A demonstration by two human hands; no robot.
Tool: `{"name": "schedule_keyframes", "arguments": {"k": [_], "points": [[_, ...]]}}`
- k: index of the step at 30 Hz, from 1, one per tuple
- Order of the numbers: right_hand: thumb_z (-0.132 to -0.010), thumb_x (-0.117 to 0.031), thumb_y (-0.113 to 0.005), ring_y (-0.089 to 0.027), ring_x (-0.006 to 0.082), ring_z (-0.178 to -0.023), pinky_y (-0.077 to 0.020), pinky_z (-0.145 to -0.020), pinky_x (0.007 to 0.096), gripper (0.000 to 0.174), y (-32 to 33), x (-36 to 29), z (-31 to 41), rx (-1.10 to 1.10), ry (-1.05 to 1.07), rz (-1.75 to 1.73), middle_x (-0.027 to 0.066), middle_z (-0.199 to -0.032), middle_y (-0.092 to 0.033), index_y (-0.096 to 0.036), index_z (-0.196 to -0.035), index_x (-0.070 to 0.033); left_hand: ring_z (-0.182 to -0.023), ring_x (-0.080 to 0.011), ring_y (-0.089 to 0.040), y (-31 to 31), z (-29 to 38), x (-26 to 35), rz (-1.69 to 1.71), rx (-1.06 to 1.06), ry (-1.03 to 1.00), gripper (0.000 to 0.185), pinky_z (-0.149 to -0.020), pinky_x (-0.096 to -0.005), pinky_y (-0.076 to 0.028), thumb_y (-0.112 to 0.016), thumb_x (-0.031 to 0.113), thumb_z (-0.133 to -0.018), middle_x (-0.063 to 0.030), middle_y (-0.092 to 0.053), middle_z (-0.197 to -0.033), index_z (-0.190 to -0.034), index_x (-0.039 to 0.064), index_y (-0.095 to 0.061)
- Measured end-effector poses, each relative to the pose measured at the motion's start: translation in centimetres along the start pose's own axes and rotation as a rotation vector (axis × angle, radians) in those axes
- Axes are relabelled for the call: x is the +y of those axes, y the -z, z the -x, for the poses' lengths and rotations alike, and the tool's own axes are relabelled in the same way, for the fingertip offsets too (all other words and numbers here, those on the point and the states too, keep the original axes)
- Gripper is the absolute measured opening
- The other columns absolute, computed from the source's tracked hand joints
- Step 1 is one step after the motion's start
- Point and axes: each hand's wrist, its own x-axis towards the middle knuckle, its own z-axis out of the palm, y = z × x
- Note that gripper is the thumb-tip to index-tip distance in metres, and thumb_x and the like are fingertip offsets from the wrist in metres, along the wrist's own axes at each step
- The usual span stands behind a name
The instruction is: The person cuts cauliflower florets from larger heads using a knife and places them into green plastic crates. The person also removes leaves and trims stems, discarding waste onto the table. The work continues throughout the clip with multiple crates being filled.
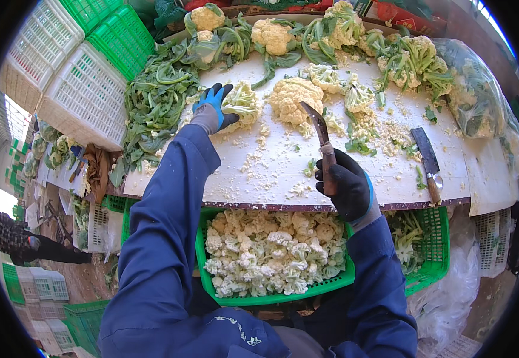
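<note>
My right hand [346,183], in a black, blue and grey glove, grips the wooden handle of a knife with a hooked blade [316,121]. The blade points up and away, in front of a whole cauliflower head [294,100]. My left hand [214,107], gloved alike, is spread at the left side of a cut cauliflower piece [245,105], its pale stems showing; whether it presses on the piece is unclear. Further cut pieces [358,95] lie right of the whole head. Below the table edge, a green plastic crate [281,300] is heaped with cauliflower florets [277,255].
A cleaver [426,152] lies at the right of the crumb-strewn white tabletop [250,183]. Leaves [161,98] pile up at left, beside stacked crates [87,94]. More heads [273,36] line the back. A plastic bag [478,89] bulges at right; another person [31,241] is far left.
</note>
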Motion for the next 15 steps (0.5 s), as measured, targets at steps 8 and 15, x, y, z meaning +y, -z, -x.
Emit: {"name": "schedule_keyframes", "arguments": {"k": [8,15], "points": [[-0.11,-0.031,-0.068,-0.068,0.0162,-0.1,-0.0572,-0.082,0.0335,0.046,-1.2,0.6,0.7,-0.043,-0.045,-0.145,0.0084,-0.12,-0.069,-0.064,-0.142,0.002,-0.145,-0.0408,-0.052,-3.7,2.6,1.6,0.033,0.028,-0.114,0.062,-0.119,-0.0491,-0.049,-0.09,0.032,-0.084,-0.0056,-0.063,-0.156,-0.141,0.016,-0.07],[-0.11,-0.039,-0.068,-0.067,0.0152,-0.089,-0.0547,-0.073,0.0304,0.049,-2.3,2.8,0.1,0.053,-0.051,0.202,0.0057,-0.111,-0.071,-0.068,-0.137,0.002,-0.144,-0.0483,-0.05,-2.2,11.0,7.1,0.078,0.023,-0.248,0.069,-0.121,-0.0541,-0.045,-0.085,0.027,-0.087,-0.0276,-0.054,-0.157,-0.148,0.008,-0.061]]}}
